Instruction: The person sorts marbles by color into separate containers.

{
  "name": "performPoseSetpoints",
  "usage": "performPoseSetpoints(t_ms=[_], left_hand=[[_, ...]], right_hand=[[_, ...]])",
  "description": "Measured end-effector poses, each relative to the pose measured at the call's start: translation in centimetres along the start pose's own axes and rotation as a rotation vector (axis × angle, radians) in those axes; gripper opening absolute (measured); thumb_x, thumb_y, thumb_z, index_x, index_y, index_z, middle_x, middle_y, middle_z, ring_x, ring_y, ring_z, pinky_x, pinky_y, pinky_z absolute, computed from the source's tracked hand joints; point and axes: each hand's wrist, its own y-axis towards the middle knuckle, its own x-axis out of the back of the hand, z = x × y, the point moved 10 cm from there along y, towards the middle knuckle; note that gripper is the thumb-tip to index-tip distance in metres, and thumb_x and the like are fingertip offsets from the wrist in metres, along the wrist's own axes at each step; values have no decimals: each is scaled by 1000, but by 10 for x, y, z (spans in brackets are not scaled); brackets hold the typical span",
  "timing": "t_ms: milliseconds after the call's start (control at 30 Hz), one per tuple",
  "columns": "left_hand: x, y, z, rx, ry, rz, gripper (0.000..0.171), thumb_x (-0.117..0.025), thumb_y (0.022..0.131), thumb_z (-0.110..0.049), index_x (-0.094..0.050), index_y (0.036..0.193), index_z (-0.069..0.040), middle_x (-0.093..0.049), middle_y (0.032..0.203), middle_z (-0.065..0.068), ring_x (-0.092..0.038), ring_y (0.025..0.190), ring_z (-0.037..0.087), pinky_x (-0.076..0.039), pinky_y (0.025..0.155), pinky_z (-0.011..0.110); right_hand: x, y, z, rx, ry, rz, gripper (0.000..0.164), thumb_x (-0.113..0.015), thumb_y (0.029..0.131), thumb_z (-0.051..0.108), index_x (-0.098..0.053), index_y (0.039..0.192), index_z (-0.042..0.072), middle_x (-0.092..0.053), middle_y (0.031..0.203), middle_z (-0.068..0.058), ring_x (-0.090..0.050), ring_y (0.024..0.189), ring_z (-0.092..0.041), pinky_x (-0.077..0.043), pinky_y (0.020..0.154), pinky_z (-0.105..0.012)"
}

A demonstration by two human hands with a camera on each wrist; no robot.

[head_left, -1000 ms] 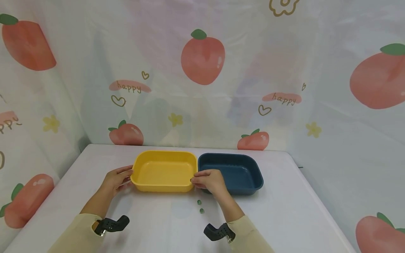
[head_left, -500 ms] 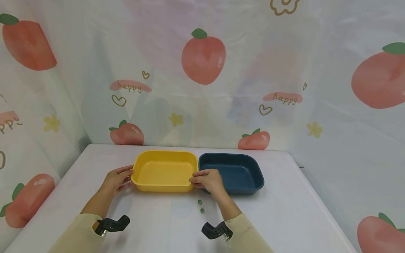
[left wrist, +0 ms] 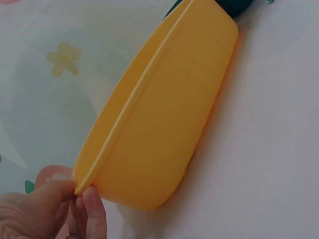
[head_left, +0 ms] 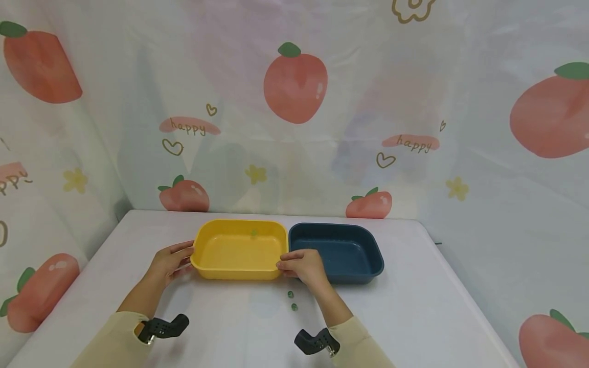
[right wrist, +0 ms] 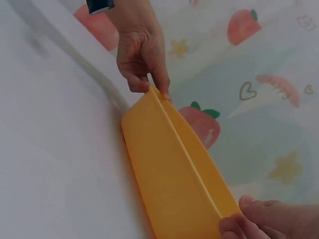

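My left hand [head_left: 166, 261] pinches the left rim of a yellow plastic basin [head_left: 239, 253], thumb over the edge and fingers beneath it in the left wrist view. At the basin's right end, my right hand [head_left: 306, 265] pinches the rim near the front corner; its thumb and fingers [right wrist: 234, 226] show on the edge in the right wrist view. A small, faint green piece [head_left: 253, 232] shows at the basin's far inner wall. Two small green pieces, a far one [head_left: 290, 294] and a nearer one [head_left: 294, 307], lie on the table left of my right forearm.
A dark blue basin [head_left: 349, 255] stands right beside the yellow one, partly behind my right hand. The white table [head_left: 221, 322] ends at a back wall hung with peach-printed cloth [head_left: 294, 168]. Black wrist mounts [head_left: 163, 327] are strapped over both sleeves.
A small green piece now shows inside the yellow basin near its far wall, where none showed before. Both hands keep their hold on the rim, almost unmoved.
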Motion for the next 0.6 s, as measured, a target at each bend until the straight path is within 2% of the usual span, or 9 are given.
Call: performPoseSetpoints(t_ms=[200, 433, 600], left_hand=[[1, 1, 1, 7, -10, -7, 54, -62, 98, -25, -47, 145, -5, -63, 122, 11, -63, 78, 7, -59, 80, 28], [0, -1, 0, 4, -10, -2, 53, -62, 98, -24, -47, 145, -4, -58, 131, 17, -64, 83, 9, -59, 81, 28], [0, -3, -1, 9, -27, 4, 54, -63, 98, -23, -46, 145, -4, -65, 115, 8, -63, 78, 7, -59, 81, 28]], right_hand=[[7, -11, -4, 2, -52, -8, 24, -82, 79, 10, -76, 99, -1, -75, 89, -11, -74, 77, -19, -61, 74, -30], [13, -20, -15, 8, -42, 2, 21, -80, 81, 8, -75, 98, -4, -75, 86, -13, -73, 76, -17, -61, 71, -29], [17, -26, -24, 10, -55, -1, 22, -80, 81, 9, -75, 99, -4, -76, 85, -12, -73, 75, -18, -61, 71, -29]])
